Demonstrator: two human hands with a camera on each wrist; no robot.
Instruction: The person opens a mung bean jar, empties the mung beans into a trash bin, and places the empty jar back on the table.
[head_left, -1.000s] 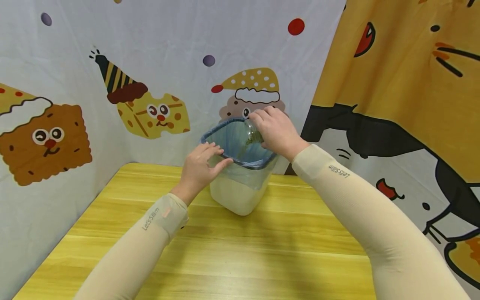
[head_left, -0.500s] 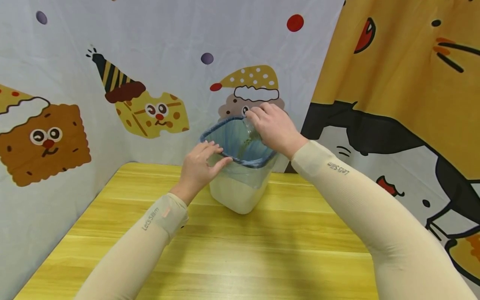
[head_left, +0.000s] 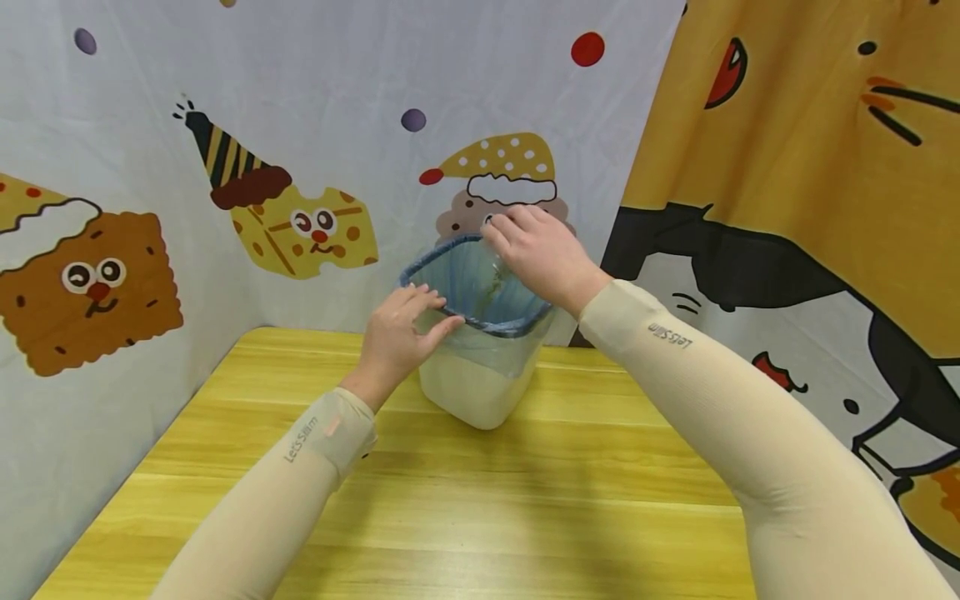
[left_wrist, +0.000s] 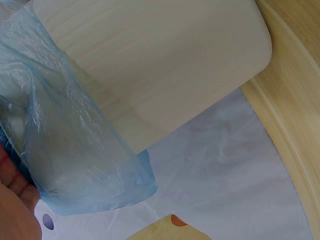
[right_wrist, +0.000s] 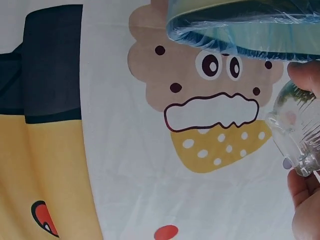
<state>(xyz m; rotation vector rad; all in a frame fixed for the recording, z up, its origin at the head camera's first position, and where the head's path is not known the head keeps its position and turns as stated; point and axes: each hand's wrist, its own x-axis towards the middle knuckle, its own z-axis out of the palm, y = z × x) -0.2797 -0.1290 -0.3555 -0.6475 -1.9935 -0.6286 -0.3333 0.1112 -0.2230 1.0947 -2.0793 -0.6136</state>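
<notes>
In the head view a pale trash bin (head_left: 476,392) stands upright on the table, lined with a blue plastic bag (head_left: 442,275) folded over its rim. My left hand (head_left: 399,333) holds the rim at its near left corner, fingers and thumb over the edge. My right hand (head_left: 542,257) grips a clear ribbed glass jar (right_wrist: 302,127) above the bin's right side. The jar is tipped toward the opening, and small green bits (head_left: 492,287) show at its mouth and below it. Much of the jar is behind the right hand in the head view. The bin's bottom is hidden.
The yellow wood-grain table (head_left: 465,508) extends in front of the bin. Behind hangs a white cloth (head_left: 322,92) printed with cartoon food, close to the bin's back. A yellow cartoon curtain (head_left: 787,167) hangs at the right.
My right hand has shifted slightly left and turned further over with the jar, which is now mostly out of sight in the head view. The left hand and bin have stayed in place.
</notes>
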